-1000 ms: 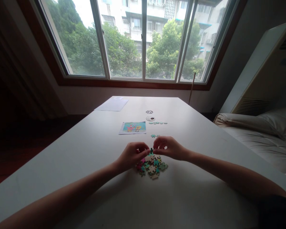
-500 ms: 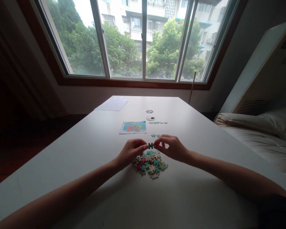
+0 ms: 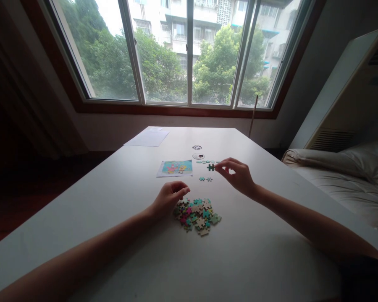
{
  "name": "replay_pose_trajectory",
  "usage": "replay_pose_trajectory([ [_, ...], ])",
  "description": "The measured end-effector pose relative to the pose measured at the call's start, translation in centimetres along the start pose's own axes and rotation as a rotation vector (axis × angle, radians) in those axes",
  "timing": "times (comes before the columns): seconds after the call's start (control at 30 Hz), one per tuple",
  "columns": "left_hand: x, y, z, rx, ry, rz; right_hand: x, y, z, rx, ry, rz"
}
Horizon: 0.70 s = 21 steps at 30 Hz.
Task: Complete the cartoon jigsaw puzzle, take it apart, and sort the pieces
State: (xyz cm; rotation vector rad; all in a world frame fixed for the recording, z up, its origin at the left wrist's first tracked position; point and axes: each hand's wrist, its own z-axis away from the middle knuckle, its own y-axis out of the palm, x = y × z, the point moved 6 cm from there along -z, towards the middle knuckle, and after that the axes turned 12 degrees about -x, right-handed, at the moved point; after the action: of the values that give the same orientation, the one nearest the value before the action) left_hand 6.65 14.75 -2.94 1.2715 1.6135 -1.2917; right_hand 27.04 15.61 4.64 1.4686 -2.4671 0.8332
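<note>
Between the thumb and fingertips of my right hand point(image 3: 237, 175) is a dark green jigsaw puzzle piece point(image 3: 211, 167), held just on the near side of a row of joined pieces point(image 3: 203, 162). My left hand point(image 3: 169, 197) is curled, thumb and forefinger close together with nothing visible in them, at the upper left of a heap of loose puzzle pieces point(image 3: 198, 216). That heap mixes teal, pink, green and pale brown pieces. Two teal pieces point(image 3: 205, 179) lie between the heap and the row.
A picture sheet point(image 3: 174, 168) with cartoon figures on blue lies left of the row. Farther back are two round discs point(image 3: 198, 156) and white paper point(image 3: 147, 137) at the white table's point(image 3: 113, 209) far left corner. A padded seat point(image 3: 327, 176) stands to the right.
My right hand has moved away and to the right, carrying the green piece from above the heap to near the row. My left hand has let go of that piece and shifted slightly left.
</note>
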Motion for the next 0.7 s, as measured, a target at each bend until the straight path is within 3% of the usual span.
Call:
replay_pose_trajectory([
  [0.7,0.49,0.01,0.05,-0.004,0.006,-0.012,-0.01,-0.23,-0.31,-0.03,-0.007,-0.017],
])
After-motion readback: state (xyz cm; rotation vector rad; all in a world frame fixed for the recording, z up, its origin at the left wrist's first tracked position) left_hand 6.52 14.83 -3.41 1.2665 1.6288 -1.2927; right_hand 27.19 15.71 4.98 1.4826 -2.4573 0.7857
